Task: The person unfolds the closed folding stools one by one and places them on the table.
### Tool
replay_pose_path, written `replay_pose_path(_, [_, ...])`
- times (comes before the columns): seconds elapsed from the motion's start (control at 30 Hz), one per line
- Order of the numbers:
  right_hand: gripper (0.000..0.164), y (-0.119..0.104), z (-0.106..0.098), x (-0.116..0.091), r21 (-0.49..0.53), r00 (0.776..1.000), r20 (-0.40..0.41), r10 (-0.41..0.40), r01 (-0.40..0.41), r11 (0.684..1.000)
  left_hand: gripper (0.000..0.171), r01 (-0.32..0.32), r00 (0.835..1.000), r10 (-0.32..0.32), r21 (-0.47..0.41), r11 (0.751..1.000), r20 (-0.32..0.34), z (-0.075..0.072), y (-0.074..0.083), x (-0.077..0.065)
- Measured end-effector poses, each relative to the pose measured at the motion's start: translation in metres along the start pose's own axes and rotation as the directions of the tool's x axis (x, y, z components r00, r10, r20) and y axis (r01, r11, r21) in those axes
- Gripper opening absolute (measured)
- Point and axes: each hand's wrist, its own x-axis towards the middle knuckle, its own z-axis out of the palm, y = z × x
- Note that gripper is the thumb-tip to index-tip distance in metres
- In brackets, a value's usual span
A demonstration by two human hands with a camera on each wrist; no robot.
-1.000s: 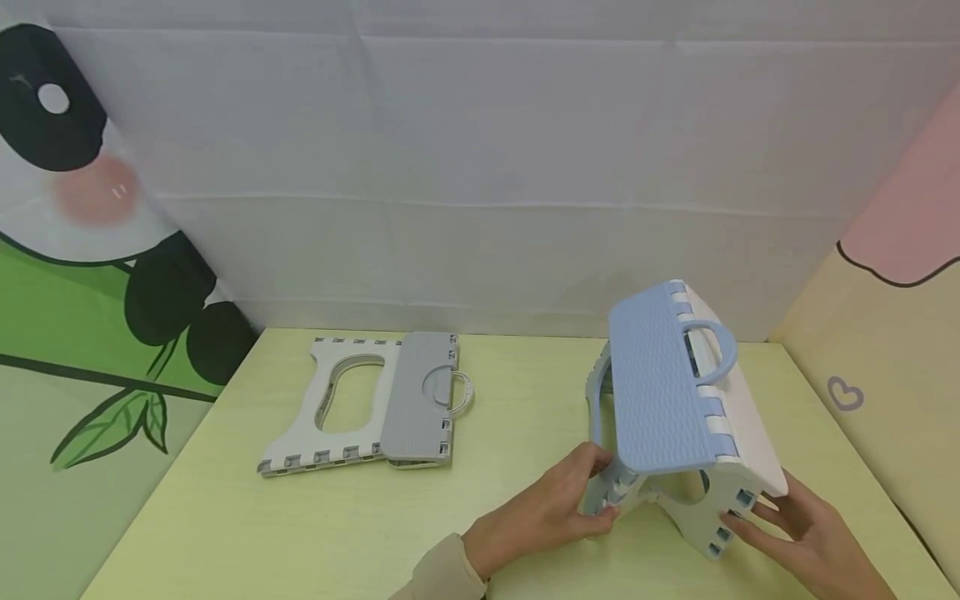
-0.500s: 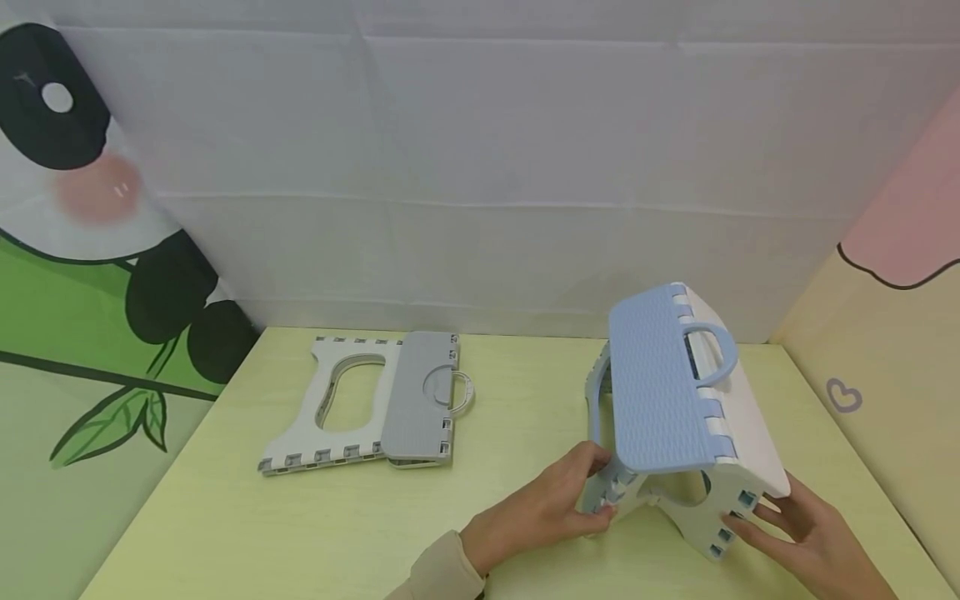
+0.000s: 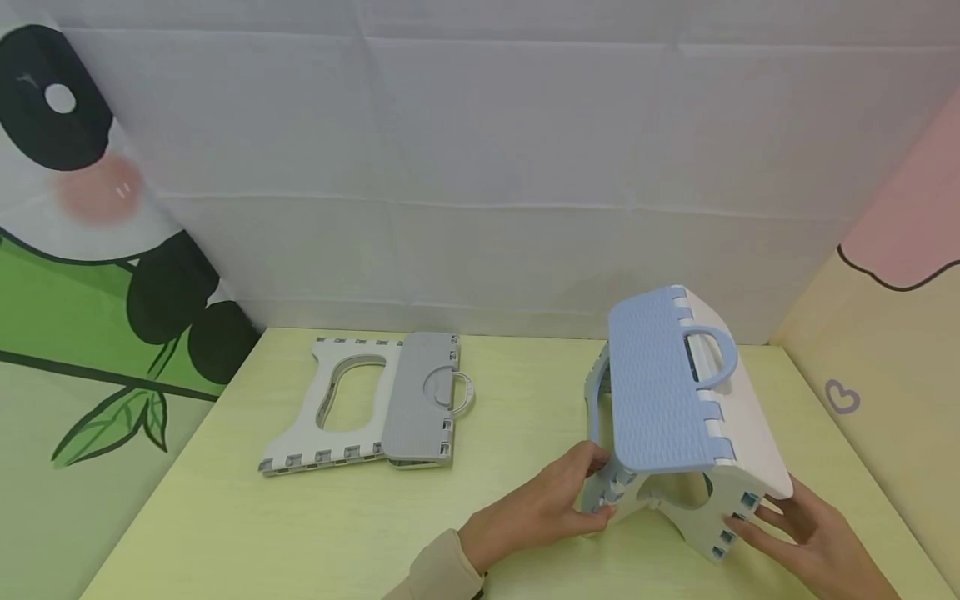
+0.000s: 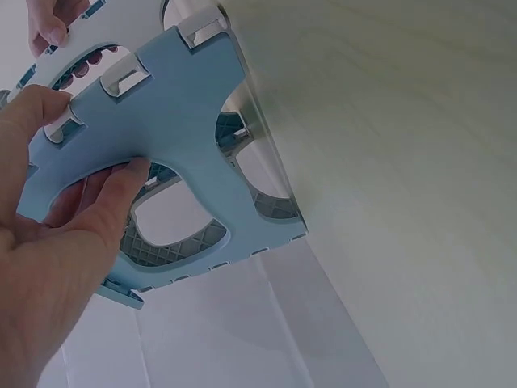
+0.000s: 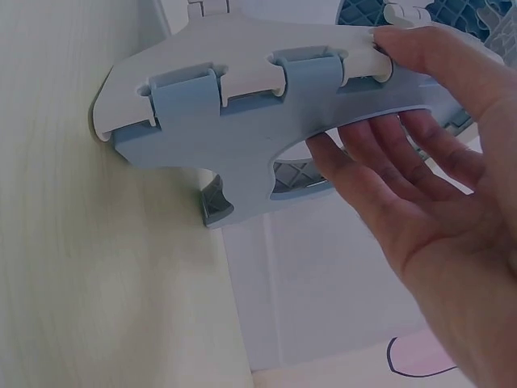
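A blue and white folding step stool stands partly unfolded at the right of the table in the head view. Its two top halves slope away from a raised hinge line, beside which a blue loop handle sits. My left hand grips the near end of the blue side panel; in the left wrist view, its fingers reach into the panel's cutout. On the opposite side my right hand holds the other panel. The right wrist view shows that thumb on the hinged edge and fingers curled under through an opening.
A grey and white folding stool lies folded flat on the left half of the pale yellow-green table. Behind the table hangs a white cloth. Printed panels flank both sides, the right one close to the right hand.
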Motion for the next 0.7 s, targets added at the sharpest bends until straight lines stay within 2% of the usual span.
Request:
replay_pose_path(0.47, [0.074,0.0014,-0.0013,-0.0005,0.013,1.0,0.005,0.023,-0.023,1.0,0.043,-0.001,1.0,0.001,-0.001,1.0,0.003,-0.002,-0.0005,-0.0002])
replay_pose_path(0.7, [0.074,0.004,-0.0004,0.0004,0.019,0.998,0.013,0.062,-0.062,0.998,0.042,-0.036,0.999,0.036,0.073,0.997,0.01,-0.003,-0.001,0.0])
